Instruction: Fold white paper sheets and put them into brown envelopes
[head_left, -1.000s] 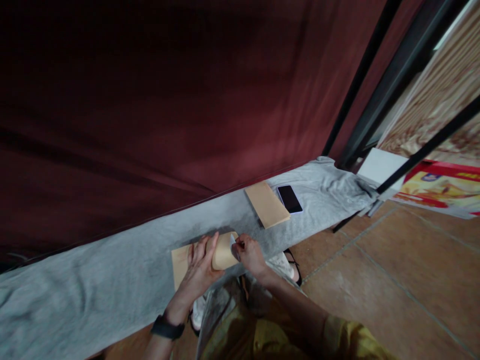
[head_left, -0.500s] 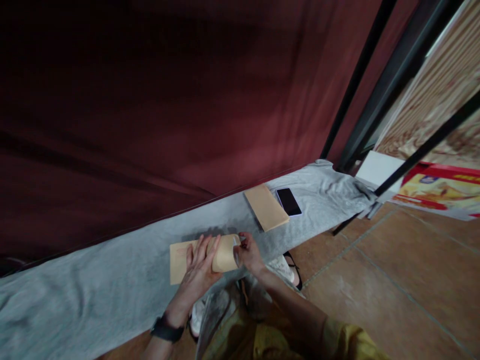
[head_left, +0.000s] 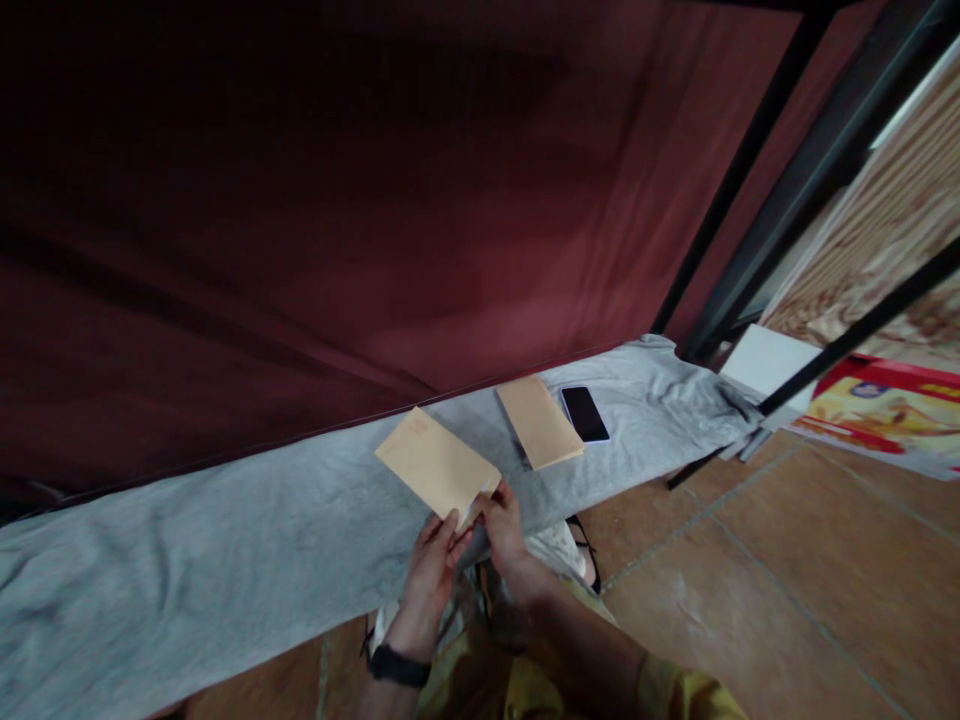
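Note:
A tan paper envelope (head_left: 439, 462) with a faint red mark near its far corner is held at its near end, tilted over the cloth. My left hand (head_left: 433, 560) pinches the near left corner between thumb and fingers. At the right corner, my right hand (head_left: 501, 520) has its fingers closed on the envelope's end, where a bit of white shows. What the white part is, I cannot make out. Another stack of tan envelopes (head_left: 541, 425) lies to the right, beside a dark-screened phone (head_left: 586, 414).
A grey cloth (head_left: 225, 550) covers the long narrow surface. Behind it hangs a dark red curtain (head_left: 420, 250). Black metal bars (head_left: 739, 180) rise at the right, near a white box (head_left: 769, 360) and a red and yellow printed carton (head_left: 885, 410). Brown floor tiles (head_left: 750, 570) lie below.
My left hand has moved from lying flat on the envelope to pinching its near corner. The envelope has turned, its far end swinging up and away from me. My right hand stays at its end.

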